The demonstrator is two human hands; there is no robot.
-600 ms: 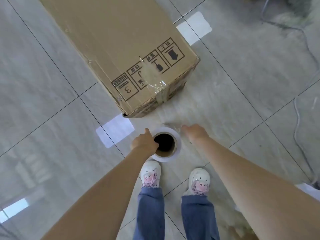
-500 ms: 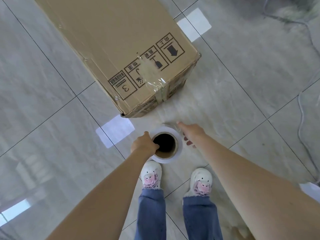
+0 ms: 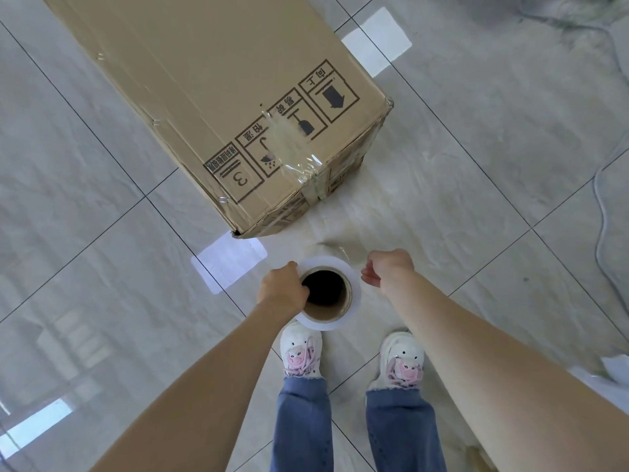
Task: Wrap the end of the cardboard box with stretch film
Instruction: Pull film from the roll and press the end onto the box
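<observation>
Left hand (image 3: pixel 283 291): closed over the rim of the stretch film roll (image 3: pixel 329 294), thumb inside the core, so the roll stands upright and can spin.
Right hand (image 3: pixel 386 269): loosely curled just beside the roll, seemingly pinching the film's free edge; the grip itself is hard to make out.
Film sheet (image 3: pixel 354 229): stretches from the roll to the box end, likely under tension.
Cardboard box (image 3: pixel 218 97): lies on the floor (image 3: pixel 476 172), its near end bearing a film patch, wrapping barely begun.

"3" on cardboard box (image 3: pixel 218 80)
</observation>
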